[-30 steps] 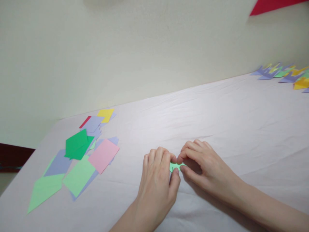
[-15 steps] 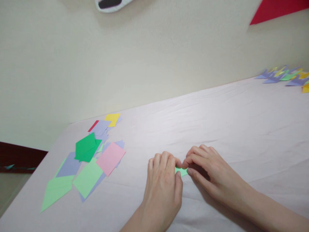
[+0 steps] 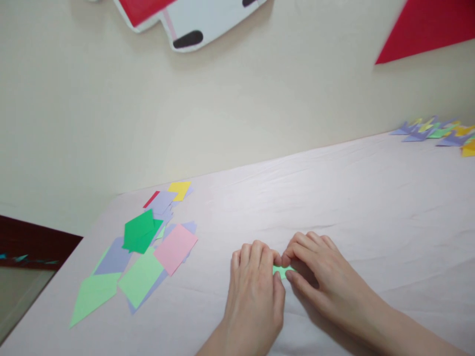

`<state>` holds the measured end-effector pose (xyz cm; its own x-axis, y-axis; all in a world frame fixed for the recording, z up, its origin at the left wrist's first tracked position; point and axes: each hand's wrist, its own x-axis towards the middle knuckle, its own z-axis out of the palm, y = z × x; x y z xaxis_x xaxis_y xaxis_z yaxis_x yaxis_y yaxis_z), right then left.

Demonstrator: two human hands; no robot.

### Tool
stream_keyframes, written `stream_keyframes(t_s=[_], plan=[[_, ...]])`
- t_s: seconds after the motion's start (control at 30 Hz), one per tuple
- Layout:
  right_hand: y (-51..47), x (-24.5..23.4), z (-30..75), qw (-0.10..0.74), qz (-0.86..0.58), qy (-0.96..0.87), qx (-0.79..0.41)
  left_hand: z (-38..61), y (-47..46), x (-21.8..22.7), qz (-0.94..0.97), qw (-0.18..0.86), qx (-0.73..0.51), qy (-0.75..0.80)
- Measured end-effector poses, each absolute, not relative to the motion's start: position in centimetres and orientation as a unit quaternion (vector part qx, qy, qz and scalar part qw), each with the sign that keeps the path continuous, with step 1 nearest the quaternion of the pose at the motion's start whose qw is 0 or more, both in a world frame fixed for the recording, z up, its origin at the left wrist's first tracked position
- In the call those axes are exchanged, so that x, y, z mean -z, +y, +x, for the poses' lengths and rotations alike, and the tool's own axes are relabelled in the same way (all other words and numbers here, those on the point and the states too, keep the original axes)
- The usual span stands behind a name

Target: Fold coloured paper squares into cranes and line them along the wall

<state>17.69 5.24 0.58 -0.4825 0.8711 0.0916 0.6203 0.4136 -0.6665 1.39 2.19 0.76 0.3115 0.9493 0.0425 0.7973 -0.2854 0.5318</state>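
A small piece of light green paper (image 3: pixel 282 272) lies on the white cloth between my two hands, mostly covered by them. My left hand (image 3: pixel 256 287) rests palm down over its left part, the thumb and index finger at the paper's edges. From the right, my right hand (image 3: pixel 315 267) pinches the other end, with curled fingers on the far side and the thumb on the near side. The fingertips of both hands nearly meet at the far edge. Whether the paper is folded under my fingers is hidden.
Loose paper sheets lie at the left: light green (image 3: pixel 141 282), pink (image 3: pixel 175 248), dark green (image 3: pixel 140 231) and yellow (image 3: pixel 180 190). Several folded paper pieces (image 3: pixel 419 132) stand at the far right by the wall (image 3: pixel 237 104). Red and white decorations (image 3: pixel 430 32) hang on the wall.
The view has tilted up slightly, so everything sits lower and more wall decoration shows. Both hands keep nearly the same hold on the light green paper.
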Motion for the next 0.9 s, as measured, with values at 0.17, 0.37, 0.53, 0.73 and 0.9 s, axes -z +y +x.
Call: stream_keyframes(t_s=[0.17, 0.37, 0.53, 0.73, 0.9], plan=[[5.6, -0.1, 18.7, 0.217, -0.415, -0.832, -0.297, 1.4, 2.1, -0.7, 0.778, 0.208, -0.181, 0.565], [5.6, -0.5, 18.9, 0.21, -0.41, -0.836, -0.299, 1.9, 1.8, -0.9, 0.766, 0.19, -0.172, 0.589], [5.2, -0.6, 18.3, 0.214, -0.44, -0.826, -0.278, 2.2, 1.5, -1.3, 0.753, 0.189, -0.178, 0.605], [5.3, -0.1, 18.2, 0.21, -0.436, -0.836, -0.26, 2.2, 1.3, -1.3, 0.737, 0.198, -0.195, 0.616], [5.2, 0.6, 18.6, 0.226, -0.415, -0.846, -0.247, 2.2, 1.1, -1.0, 0.73, 0.185, -0.207, 0.624]])
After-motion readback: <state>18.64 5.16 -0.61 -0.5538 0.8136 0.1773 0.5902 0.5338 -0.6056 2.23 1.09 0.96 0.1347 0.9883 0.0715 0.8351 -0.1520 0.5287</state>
